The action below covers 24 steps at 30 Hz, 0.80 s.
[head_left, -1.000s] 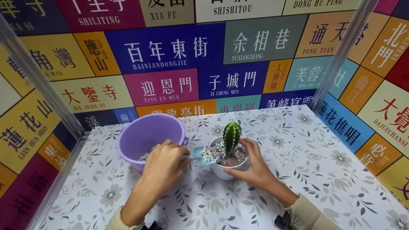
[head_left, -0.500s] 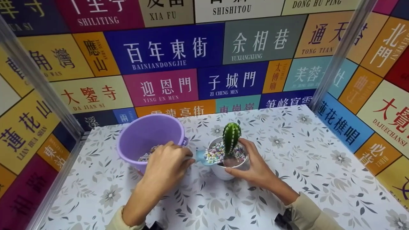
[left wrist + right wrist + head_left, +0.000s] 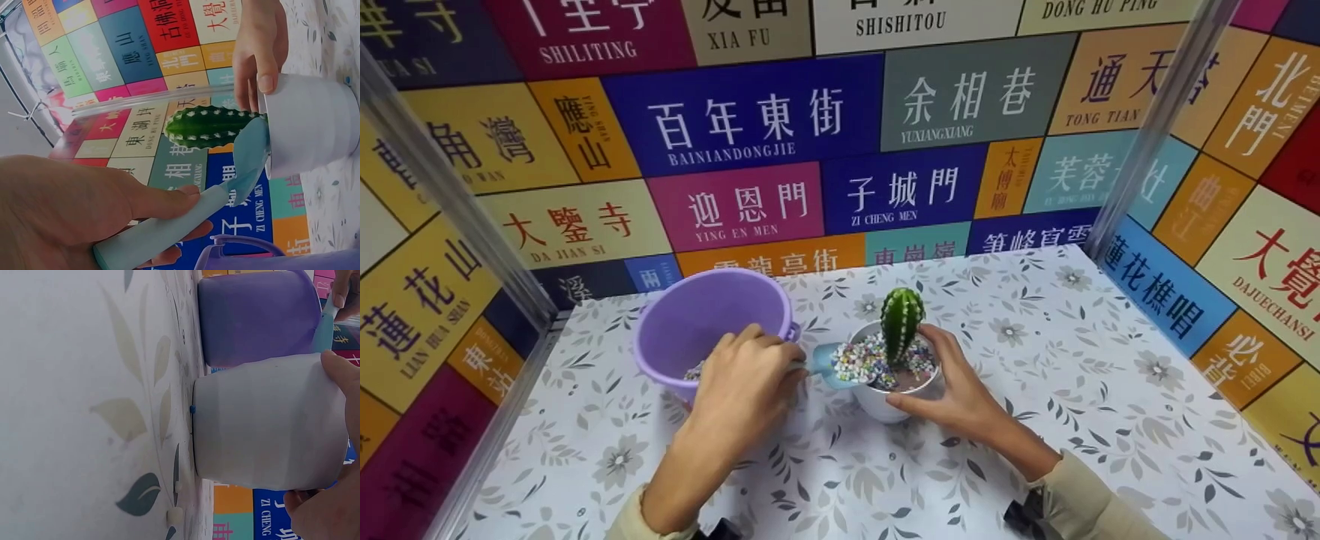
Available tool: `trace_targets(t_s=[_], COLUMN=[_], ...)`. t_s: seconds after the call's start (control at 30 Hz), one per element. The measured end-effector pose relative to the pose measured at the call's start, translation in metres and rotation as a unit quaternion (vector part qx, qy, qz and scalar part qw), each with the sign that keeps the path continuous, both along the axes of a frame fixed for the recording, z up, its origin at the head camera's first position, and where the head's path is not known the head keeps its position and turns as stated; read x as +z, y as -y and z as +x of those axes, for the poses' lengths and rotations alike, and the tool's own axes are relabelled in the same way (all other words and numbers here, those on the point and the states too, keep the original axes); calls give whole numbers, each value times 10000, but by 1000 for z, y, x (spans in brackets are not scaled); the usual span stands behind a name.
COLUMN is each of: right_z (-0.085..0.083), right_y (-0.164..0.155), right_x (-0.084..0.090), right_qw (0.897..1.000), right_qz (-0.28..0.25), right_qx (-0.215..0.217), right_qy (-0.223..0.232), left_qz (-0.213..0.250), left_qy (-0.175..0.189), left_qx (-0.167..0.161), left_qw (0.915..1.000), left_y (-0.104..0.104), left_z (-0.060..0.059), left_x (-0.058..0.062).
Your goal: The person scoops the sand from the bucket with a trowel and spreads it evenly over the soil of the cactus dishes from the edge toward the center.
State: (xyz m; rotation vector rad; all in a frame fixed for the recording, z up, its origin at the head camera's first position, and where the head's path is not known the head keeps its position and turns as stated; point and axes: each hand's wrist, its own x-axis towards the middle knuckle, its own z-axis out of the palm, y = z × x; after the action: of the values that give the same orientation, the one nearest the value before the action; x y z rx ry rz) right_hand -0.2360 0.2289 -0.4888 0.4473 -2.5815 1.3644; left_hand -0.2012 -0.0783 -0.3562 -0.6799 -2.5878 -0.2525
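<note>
My left hand (image 3: pixel 750 382) grips the pale blue handle (image 3: pixel 163 230) of a small plastic shovel, thumb along its top. The shovel's blade (image 3: pixel 825 365) carries multicoloured pebbles (image 3: pixel 855 364), its tip at the left rim of a white pot (image 3: pixel 885 405). A green cactus (image 3: pixel 901 322) with white tufts stands upright in that pot, with pebbles around it and brown soil (image 3: pixel 906 380) showing at the front. My right hand (image 3: pixel 960 390) holds the pot by its right side, thumb at the front, fingers behind. In the right wrist view the pot's wall (image 3: pixel 264 422) hides most of the fingers.
Left of the pot stands a purple bucket (image 3: pixel 667 322), tilted in view, with more pebbles (image 3: pixel 694 370) inside; my left hand partly covers it. A floral cloth (image 3: pixel 1035 420) covers the table. Panels with printed signs (image 3: pixel 742 120) rise behind and at both sides.
The shovel shifted slightly right over the pot, then back left. More pebbles now lie near the pot's front left. My right hand has stayed on the pot.
</note>
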Motion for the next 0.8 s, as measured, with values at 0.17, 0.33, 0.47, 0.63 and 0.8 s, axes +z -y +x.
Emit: trace_targets(t_s=[0.17,0.33,0.47,0.63,0.8], right_z=[0,1,0,-2,-1], right_y=[0,0,-1,-1,-1], right_x=[0,0,-2,-3,-2], right_qw=[10000,10000,10000,9999,9999], right_qz=[20,0,-55,-85,-71], right_qx=[2,20,51,48,47], right_qy=[2,-6,-23,-132,-111], left_qz=[49,49,-6,-39,-5], left_qy=[-77,-330,-584,-656,-670], left_qx=[128,275,342,347,278], left_qw=[9999,9991,9977,9972,9974], left_y=[1,1,1,1,-1], left_z=[0,-2,-5,-5,-4], left_x=[0,-2,-4,-5,-4])
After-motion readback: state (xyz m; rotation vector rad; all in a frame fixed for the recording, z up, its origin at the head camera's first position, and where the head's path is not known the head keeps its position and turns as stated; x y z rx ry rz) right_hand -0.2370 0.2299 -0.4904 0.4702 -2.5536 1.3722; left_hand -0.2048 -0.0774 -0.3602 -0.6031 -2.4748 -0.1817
